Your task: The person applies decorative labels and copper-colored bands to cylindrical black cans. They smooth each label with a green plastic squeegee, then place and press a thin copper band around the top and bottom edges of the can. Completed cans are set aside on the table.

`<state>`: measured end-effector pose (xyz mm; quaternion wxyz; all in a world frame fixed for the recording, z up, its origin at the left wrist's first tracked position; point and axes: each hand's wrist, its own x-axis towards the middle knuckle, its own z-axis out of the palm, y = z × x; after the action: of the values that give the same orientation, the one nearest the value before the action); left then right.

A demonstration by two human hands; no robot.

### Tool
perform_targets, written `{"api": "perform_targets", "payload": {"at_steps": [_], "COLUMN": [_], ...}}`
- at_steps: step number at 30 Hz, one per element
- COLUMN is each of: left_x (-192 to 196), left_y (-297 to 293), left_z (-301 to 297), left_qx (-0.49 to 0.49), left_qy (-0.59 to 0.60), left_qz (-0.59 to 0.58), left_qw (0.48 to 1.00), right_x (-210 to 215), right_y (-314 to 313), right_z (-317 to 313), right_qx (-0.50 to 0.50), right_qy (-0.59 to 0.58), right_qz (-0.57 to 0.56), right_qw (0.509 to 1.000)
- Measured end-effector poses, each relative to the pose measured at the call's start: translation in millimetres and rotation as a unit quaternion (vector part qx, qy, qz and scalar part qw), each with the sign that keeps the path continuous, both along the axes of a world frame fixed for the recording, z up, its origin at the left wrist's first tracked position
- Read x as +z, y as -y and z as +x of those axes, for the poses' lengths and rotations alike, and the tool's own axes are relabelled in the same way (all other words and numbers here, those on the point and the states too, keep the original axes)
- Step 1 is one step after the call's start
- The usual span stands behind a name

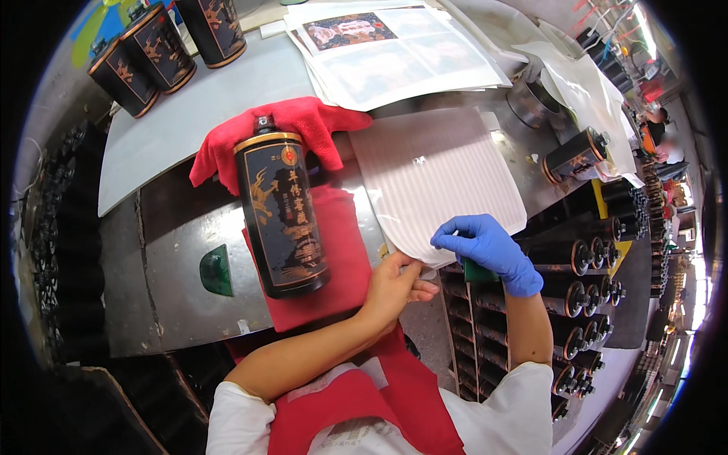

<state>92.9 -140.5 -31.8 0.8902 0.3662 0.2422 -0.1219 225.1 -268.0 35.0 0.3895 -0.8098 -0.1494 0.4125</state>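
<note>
My bare left hand [396, 290] is at the near edge of a pale, striped translucent sheet [444, 171], its thumb and forefinger closed on the corner. On my right hand [485, 252] is a blue glove; the fingers curl above the same edge, and a dark green scraper [479, 272] shows under the palm. To the left, a black bottle [280, 216] with gold and copper decoration lies on a red cloth [345, 243], its neck end on a bunched red towel [326, 125]. Another green scraper [216, 271] rests on the metal table [174, 303].
Black bottles [159, 49] stand at the far left on a grey board [144, 144]. Printed sheets [409, 64] are stacked at the back. A round metal container [533, 102] and another black bottle [576, 157] are at the right, above racks of several bottles [569, 296].
</note>
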Motion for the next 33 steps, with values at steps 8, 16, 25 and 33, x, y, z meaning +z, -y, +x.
{"api": "perform_targets", "payload": {"at_steps": [8, 16, 25, 33], "left_x": [-0.3, -7.7, -8.8, 10.7], "left_y": [6.8, 13.7, 15.9, -1.9], "left_z": [-4.7, -6.6, -7.1, -20.3], "left_qx": [0.033, 0.064, 0.074, -0.117], "left_qy": [0.021, 0.027, 0.031, -0.103], "left_qz": [0.034, 0.062, 0.071, -0.021], "left_qw": [0.999, 0.996, 0.994, 0.988], "right_x": [-18.0, -21.7, -30.5, -4.2], "right_y": [1.2, 6.7, 0.3, -42.7], "right_z": [3.1, 12.6, 16.9, 68.0], "right_qx": [0.104, 0.127, 0.125, 0.037], "right_qy": [-0.020, -0.041, 0.014, 0.295], "right_qz": [0.075, 0.069, 0.031, -0.004], "right_qw": [0.991, 0.989, 0.992, 0.955]}}
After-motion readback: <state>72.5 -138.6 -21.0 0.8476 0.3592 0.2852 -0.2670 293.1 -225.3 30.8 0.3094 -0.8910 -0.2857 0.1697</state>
